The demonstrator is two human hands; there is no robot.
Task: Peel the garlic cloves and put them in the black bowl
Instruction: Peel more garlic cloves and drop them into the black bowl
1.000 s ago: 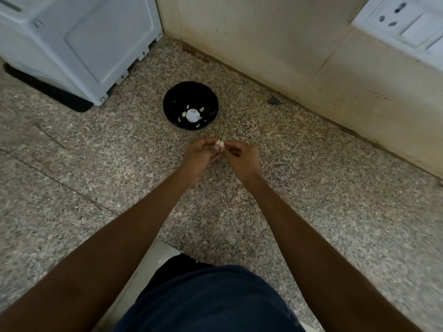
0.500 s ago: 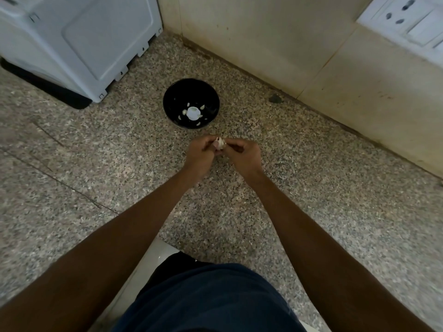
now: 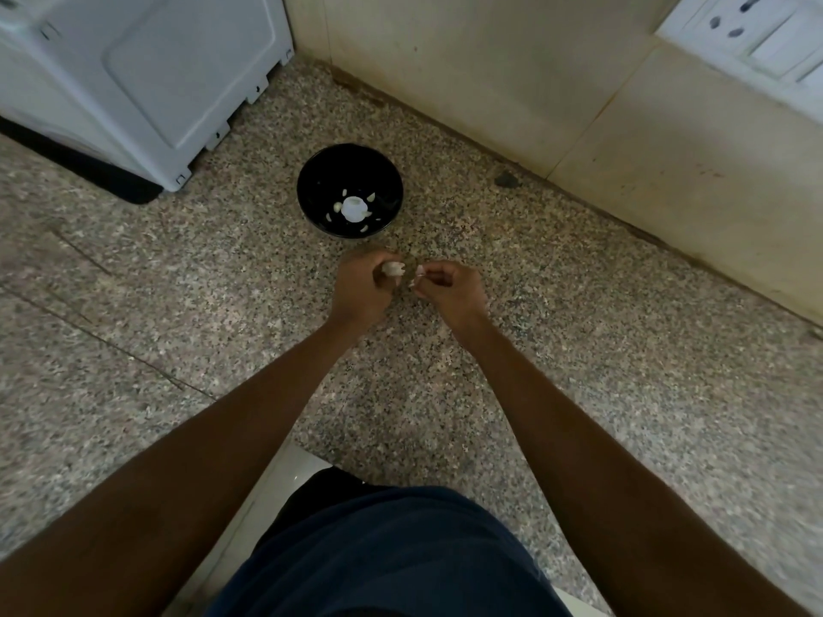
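the speckled stone counter [image 3: 579,349] filled most of the view, and a cream wall [image 3: 490,82] stood along its far side. a white appliance [image 3: 147,73] sat at the far left corner, and a white switch plate [image 3: 757,33] was on the wall at the far right. the person wore a dark blue shirt [image 3: 392,554], seen at the bottom edge.

the black bowl [image 3: 350,164] stood on the counter, near the wall and just beyond the hands. inside it there were one white round piece and several small pale pieces; i could not tell exactly what each one was.

both arms reached forward. the left hand [image 3: 360,291] was curled, and its fingers held a garlic clove [image 3: 393,269] at the tips, above the counter and just before the bowl. the right hand [image 3: 450,289] was just beside it, not touching it. its fingers were curled together and pinched a small pale piece of peel [image 3: 419,273]. there was a small gap between the clove and the peel.
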